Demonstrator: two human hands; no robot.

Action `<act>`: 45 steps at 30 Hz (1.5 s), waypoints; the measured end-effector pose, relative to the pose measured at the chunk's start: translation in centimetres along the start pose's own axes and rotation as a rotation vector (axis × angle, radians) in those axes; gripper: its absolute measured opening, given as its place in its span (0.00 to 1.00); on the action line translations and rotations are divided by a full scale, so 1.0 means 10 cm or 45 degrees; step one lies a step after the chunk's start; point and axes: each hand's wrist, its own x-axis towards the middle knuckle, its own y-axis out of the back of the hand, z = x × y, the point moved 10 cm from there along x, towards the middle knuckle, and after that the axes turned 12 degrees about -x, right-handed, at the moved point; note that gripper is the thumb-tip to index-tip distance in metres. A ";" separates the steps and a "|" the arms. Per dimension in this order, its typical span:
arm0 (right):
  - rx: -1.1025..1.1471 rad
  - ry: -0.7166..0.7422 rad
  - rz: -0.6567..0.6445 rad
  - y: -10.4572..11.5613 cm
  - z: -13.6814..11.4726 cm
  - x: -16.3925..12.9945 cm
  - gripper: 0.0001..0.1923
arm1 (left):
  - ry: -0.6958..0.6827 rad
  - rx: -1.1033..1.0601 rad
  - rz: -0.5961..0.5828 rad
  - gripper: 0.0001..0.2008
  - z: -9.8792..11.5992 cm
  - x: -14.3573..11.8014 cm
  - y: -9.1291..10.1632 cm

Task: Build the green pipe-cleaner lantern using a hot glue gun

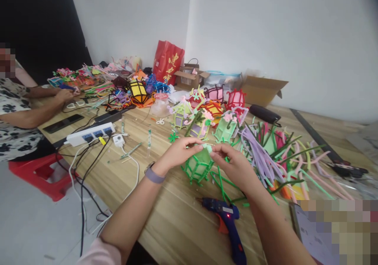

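My left hand [183, 151] and my right hand [233, 160] meet above a green lantern [197, 166] made of fuzzy pipe cleaners with pale green panels. Between my fingertips is a small pale mint-green fuzzy piece [208, 148], pinched from both sides. Its exact shape is partly covered by my fingers. The lantern stands on the table just below, and I cannot tell whether the piece touches its top. Closer to me, a blue glue gun [227, 214] with an orange trigger lies on its side, a red light glowing on it. Green pipe cleaners [221, 186] lie beside the lantern.
Several finished lanterns [203, 125] stand behind my hands. Bundled pipe cleaners [260, 154] spread to the right. A white power strip [91, 134] with cables lies left, near clear glue sticks [149, 139]. Another person's hand [65, 95] works at the far left. A black paper trimmer [319, 139] lies right.
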 end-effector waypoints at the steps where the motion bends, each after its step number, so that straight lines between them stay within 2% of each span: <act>1: 0.007 -0.001 -0.003 0.00 0.00 0.00 0.06 | 0.000 0.006 0.010 0.13 0.00 -0.01 0.00; 12: 0.005 -0.019 -0.021 0.02 0.01 0.01 0.07 | 0.005 0.051 0.095 0.15 -0.01 -0.04 0.04; 24: 0.013 -0.030 -0.039 0.02 0.00 0.00 0.07 | -0.010 0.042 0.115 0.15 0.00 -0.04 0.02; 42: 0.083 -0.196 -0.096 -0.08 0.09 0.05 0.11 | -0.049 0.010 0.077 0.15 0.01 -0.04 0.01; 45: 0.071 -0.230 -0.101 -0.03 0.09 0.04 0.13 | -0.032 -0.005 0.062 0.15 0.01 -0.04 -0.01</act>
